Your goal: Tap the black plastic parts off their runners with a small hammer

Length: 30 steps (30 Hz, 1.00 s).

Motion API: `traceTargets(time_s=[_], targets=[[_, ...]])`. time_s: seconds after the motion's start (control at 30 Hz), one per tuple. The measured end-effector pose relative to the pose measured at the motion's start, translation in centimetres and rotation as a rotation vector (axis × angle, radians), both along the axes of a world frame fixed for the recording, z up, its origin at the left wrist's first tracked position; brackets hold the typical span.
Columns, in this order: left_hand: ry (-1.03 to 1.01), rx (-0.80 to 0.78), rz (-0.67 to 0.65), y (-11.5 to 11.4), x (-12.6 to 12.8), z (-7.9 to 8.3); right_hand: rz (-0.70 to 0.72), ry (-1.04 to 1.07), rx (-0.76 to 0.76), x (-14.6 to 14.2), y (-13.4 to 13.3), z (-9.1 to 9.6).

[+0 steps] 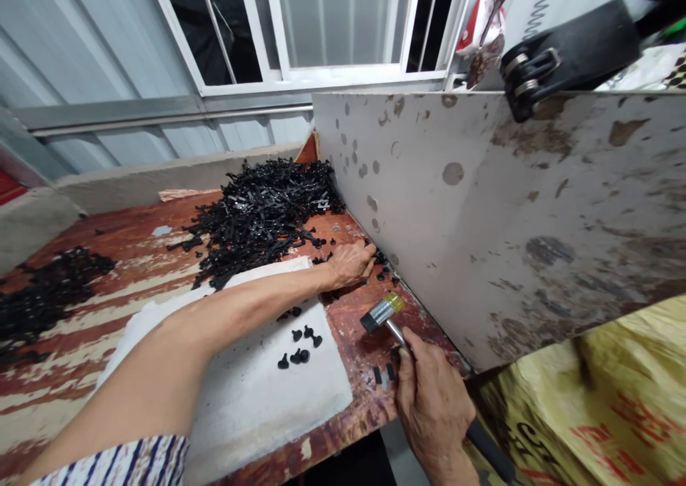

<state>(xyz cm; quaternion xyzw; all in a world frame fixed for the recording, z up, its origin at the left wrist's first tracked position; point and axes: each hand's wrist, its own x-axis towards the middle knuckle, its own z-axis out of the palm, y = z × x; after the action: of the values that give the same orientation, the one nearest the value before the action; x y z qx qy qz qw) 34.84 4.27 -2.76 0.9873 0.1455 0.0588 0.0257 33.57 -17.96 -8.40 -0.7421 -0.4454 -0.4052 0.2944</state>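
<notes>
My right hand [431, 400] is closed round the shaft of a small two-faced mallet [384, 313], which has one black face, one yellow face and a silvery middle. Its black grip sticks out below the hand. My left hand [351, 264] reaches across to the foot of the upright board, fingers bent and closed beside small black parts [381, 270]. What those fingers hold, if anything, is hidden. Several black plastic pieces with round heads [298, 356] lie on a white cloth [268, 407] under my left forearm.
A big heap of black parts [262, 207] covers the back of the worn wooden table [155, 257], with another pile [53, 293] at left. A stained grey board [429, 207] stands along the right side. Beyond it are a yellow printed sack [605, 393] and a black clamp-like device [568, 57].
</notes>
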Motion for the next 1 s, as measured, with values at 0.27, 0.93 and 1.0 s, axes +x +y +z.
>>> traceTargets(time_s=[0.27,0.93,1.0], targets=[[-0.219,-0.101,0.056,1.8,-0.4,1.3,-0.009,-0.031,-0.001,-0.1,0.0,0.1],[-0.297,0.002,0.243,-1.4,-22.5,1.4,-0.038,-0.119,-0.031,-0.4,-0.1,0.4],[-0.275,0.023,0.276,-1.5,-23.4,1.0,-0.043,-0.113,-0.043,-0.6,-0.2,0.4]])
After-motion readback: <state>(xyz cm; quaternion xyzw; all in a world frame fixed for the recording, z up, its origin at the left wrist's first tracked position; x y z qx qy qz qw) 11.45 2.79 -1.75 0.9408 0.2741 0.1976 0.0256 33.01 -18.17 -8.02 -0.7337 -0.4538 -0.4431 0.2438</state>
